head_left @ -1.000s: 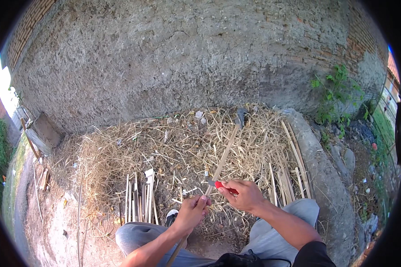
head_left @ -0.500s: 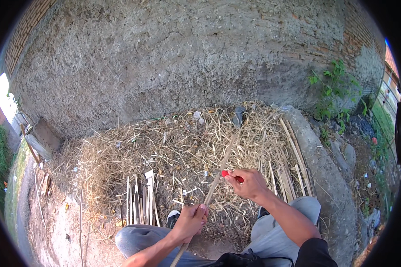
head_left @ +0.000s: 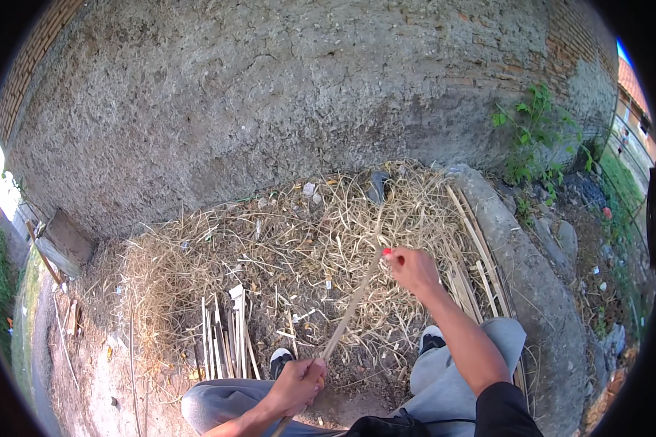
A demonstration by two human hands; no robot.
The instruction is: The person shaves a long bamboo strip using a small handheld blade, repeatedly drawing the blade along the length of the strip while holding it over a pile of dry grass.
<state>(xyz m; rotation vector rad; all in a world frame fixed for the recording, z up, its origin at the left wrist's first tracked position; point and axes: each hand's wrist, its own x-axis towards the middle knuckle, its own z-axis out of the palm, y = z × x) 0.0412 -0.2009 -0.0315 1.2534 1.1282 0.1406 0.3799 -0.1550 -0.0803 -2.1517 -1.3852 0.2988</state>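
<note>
My left hand (head_left: pixel 299 386) is wrapped round a long, thin strip of wood or bamboo (head_left: pixel 348 315), low in front of my knees. The strip slants from under that hand up and away to the right, over the shavings. Farther along it, my right hand (head_left: pixel 415 271) is closed on a small red-handled tool (head_left: pixel 388 252), held against or very close to the strip. Most of the tool is hidden by my fingers, and its blade, if any, cannot be made out.
Pale curled shavings (head_left: pixel 160 295) cover the ground before a rough wall (head_left: pixel 270 95). Cut strips (head_left: pixel 226 335) lie by my left foot, and longer strips (head_left: pixel 477 237) beside a concrete edge (head_left: pixel 514 247) at the right. A green plant (head_left: pixel 536 135) grows by the wall.
My right hand has moved up and away along the strip with the red-handled tool. My left hand is slightly lower and nearer to me, still round the strip. The view has shifted slightly.
</note>
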